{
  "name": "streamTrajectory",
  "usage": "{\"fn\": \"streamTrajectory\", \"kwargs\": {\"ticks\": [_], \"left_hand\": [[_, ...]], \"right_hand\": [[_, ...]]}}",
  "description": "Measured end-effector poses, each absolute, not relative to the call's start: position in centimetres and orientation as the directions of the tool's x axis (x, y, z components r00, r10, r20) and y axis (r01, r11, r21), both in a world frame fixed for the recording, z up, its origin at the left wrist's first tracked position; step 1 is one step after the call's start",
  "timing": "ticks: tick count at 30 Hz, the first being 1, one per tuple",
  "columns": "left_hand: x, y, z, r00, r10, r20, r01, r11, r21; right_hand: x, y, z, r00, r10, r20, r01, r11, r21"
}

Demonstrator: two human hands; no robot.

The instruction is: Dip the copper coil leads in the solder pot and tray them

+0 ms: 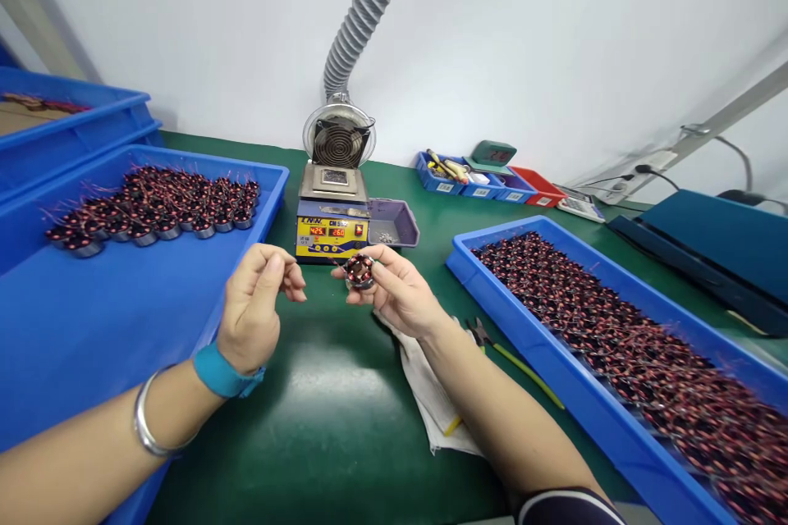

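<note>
The right hand (400,291) pinches a small wound coil (359,270) in its fingertips. The left hand (255,303), just beside it, is loosely closed, holding nothing visible. Under the right wrist lies a white cloth (428,394). Beyond both hands stands a solder pot (332,217).

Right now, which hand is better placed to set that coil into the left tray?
Probably the left hand: it hangs at the left tray rim, but the right hand holds the coil, so a handover comes first.
</note>
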State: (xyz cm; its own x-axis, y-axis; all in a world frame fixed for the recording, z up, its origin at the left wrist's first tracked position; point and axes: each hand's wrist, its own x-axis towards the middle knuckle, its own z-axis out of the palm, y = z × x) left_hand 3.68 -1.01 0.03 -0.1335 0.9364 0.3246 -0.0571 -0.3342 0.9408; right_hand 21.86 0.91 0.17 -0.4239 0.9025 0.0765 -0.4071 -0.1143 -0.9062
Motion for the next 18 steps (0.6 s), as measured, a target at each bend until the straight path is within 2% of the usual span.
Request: {"fn": "streamTrajectory", "kwargs": {"ticks": [6, 11, 15, 18], "left_hand": [[4.0, -0.3, -0.6, 0.006, 0.986, 0.167, 0.109, -0.166, 0.980], [4.2, -0.6, -0.9, 0.167, 0.977, 0.129, 0.249, -0.169, 0.954], [4.1, -0.8, -1.1, 0.283, 0.950, 0.131, 0.353, -0.230, 0.907], [4.1, -0.7, -1.3, 0.351, 0.929, 0.113, 0.392, -0.256, 0.884]], "right_hand": [[22.9, 6.6, 3.6, -0.217, 0.973, 0.077, -0.268, 0.017, -0.963], [22.0, 14.9, 7.1, -0.010, 0.998, 0.067, 0.093, 0.067, -0.993], [20.4, 20.8, 7.8, 0.116, 0.978, 0.172, 0.450, 0.103, -0.887], [19.8, 23.8, 7.5, 0.079, 0.939, 0.335, 0.642, 0.209, -0.737]]}}
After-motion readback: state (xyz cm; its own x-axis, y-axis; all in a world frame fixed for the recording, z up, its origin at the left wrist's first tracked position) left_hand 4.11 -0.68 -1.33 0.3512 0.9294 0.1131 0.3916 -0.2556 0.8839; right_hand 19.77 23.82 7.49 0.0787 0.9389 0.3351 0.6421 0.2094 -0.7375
